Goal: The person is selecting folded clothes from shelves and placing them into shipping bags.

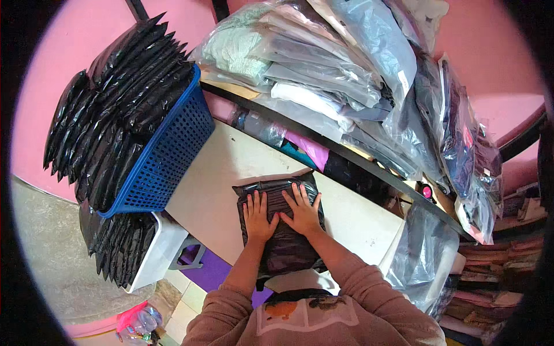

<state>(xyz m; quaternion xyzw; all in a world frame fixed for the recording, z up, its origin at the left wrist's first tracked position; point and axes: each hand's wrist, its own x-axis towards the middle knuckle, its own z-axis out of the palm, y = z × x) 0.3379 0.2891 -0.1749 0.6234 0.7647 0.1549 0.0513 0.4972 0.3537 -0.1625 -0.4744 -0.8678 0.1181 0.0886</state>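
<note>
A black plastic mailer bag lies on the white table directly before me, its surface creased and its contents hidden. My left hand rests flat on its upper left part, fingers pointing away from me. On the upper right part my right hand presses palm down with fingers spread. The two thumbs nearly meet at the middle of the bag. Neither hand grips anything.
A blue perforated plastic basket packed with black bags stands at the table's left. Below it, a white bin holds more. Clear-bagged garments fill the shelf behind, above folded fabrics. Clear plastic hangs at the right.
</note>
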